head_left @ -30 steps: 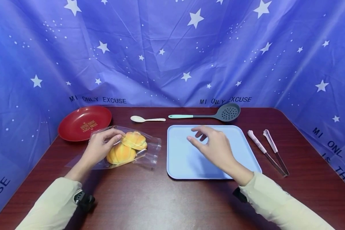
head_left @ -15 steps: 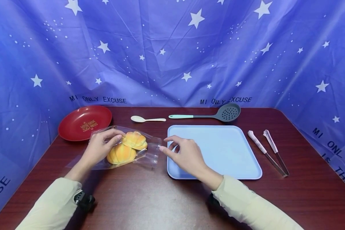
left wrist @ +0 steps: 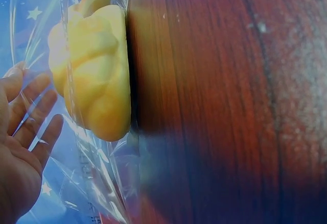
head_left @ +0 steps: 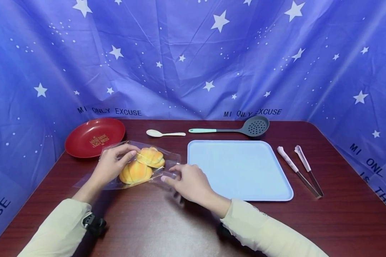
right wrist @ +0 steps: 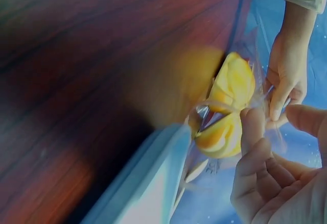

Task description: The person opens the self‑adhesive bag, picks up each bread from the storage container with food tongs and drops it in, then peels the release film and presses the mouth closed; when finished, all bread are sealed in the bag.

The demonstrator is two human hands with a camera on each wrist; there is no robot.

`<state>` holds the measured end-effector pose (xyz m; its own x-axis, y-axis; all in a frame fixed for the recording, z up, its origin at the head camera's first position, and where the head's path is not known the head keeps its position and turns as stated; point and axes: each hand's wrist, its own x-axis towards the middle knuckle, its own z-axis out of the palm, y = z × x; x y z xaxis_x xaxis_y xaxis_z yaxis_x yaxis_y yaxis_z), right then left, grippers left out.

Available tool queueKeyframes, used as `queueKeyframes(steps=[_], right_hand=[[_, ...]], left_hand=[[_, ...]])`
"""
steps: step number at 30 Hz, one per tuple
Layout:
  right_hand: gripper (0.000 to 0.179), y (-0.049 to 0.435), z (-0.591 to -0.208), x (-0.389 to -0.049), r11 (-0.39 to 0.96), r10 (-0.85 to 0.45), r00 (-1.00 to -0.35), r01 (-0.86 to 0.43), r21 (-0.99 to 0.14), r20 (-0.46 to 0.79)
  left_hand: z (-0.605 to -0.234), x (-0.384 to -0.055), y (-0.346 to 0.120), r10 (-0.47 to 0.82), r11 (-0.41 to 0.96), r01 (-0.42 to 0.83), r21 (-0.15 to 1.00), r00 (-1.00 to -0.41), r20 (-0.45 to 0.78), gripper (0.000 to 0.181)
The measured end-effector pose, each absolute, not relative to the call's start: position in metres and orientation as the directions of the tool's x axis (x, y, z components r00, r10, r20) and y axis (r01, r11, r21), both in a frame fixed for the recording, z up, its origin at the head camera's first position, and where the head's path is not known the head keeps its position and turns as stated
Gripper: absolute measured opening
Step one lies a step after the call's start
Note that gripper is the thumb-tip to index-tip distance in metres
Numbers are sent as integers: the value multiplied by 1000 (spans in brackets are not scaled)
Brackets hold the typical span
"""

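A clear plastic bag (head_left: 171,158) lies on the table with two yellow-orange, ridged bread rolls (head_left: 135,172) inside, one partly over the other. My left hand (head_left: 110,165) pinches the upper film of the bag between thumb and index finger; its other fingers are spread behind the film in the left wrist view. My right hand (head_left: 193,182) is at the bag's right end, its thumb and index finger apart. In the right wrist view, a gap shows between that thumb and the fingers, and the rolls (right wrist: 232,83) appear beyond them. Whether the right fingertips touch the film I cannot tell.
A light blue tray (head_left: 244,171) lies right of the bag, partly under my right hand. Farther right are tongs (head_left: 303,175) with pink handles. Along the back stand a red plate (head_left: 83,137), a white spoon (head_left: 164,134) and a grey slotted skimmer (head_left: 255,126) with a mint handle.
My right hand has moved left and toward me, from above the tray to the right end of the bag. The left hand and the bag have stayed in place.
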<state>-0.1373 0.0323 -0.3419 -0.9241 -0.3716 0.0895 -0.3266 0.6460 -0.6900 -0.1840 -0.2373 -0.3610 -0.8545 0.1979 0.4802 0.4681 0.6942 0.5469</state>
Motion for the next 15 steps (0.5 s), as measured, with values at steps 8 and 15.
queueKeyframes(steps=[8,15], right_hand=[[38,20,-341,-140,666,-330,-944,-212,-716,-28],[31,14,-346,-145,639,-289,-955,-140,-756,-68]], left_hand=[[-361,-184,-237,196,695,465,549,-856,478,11],[-360,-184,-236,192,687,465,558,-857,478,11]])
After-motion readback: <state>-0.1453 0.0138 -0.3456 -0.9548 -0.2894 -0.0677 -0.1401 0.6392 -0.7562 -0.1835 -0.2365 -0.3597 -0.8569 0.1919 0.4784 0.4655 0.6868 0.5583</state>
